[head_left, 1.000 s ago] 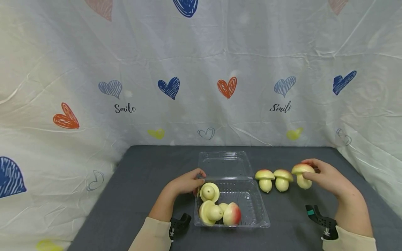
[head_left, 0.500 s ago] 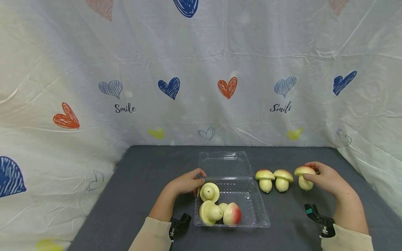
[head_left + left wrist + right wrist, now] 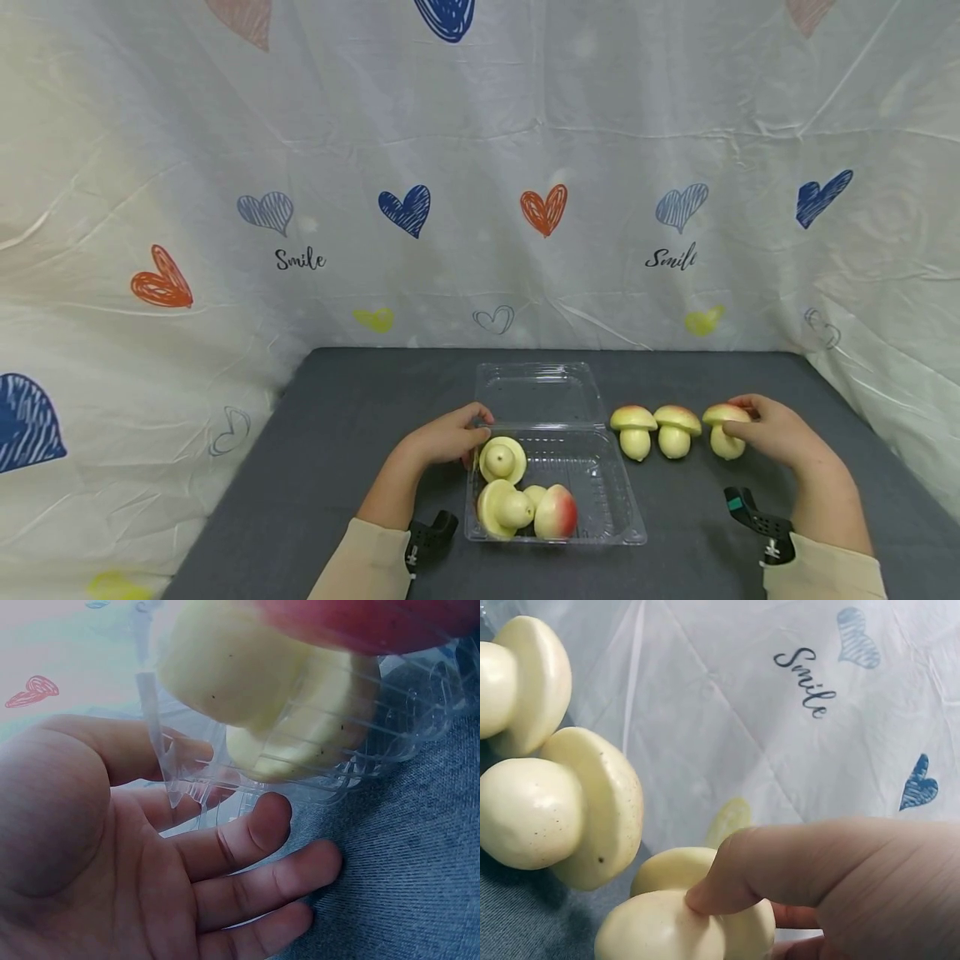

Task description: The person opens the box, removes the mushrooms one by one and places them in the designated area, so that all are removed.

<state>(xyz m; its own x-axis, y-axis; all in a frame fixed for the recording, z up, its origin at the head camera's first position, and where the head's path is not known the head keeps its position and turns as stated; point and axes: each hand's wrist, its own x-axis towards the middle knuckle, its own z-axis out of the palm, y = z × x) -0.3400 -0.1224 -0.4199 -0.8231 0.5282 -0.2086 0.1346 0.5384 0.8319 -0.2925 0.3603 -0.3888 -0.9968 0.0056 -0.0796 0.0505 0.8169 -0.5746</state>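
My left hand (image 3: 444,435) holds the left wall of a clear plastic clamshell box (image 3: 600,500) between thumb and index finger; in the left wrist view the other fingers (image 3: 300,870) lie spread outside it. Inside the box are three mushroom-shaped pieces, cream with reddish caps: one mushroom (image 3: 501,460) at the back left, another mushroom (image 3: 497,507) in front, and a red-capped mushroom (image 3: 556,512) beside it. At the right, my right hand (image 3: 780,429) pinches a toy-like mushroom (image 3: 726,442), which looks to be at the table surface. Its thumb presses the stem in the right wrist view.
Two more mushrooms stand in a row left of the right hand: a near mushroom (image 3: 676,431) and a mushroom (image 3: 634,432) close to the box. The box's lid (image 3: 536,392) lies folded back. A grey cloth (image 3: 360,400) covers the table, with a heart-printed curtain (image 3: 480,267) behind.
My right hand has moved slightly right and down, carrying its mushroom to the table level with the other two. The left hand and the box have stayed put.
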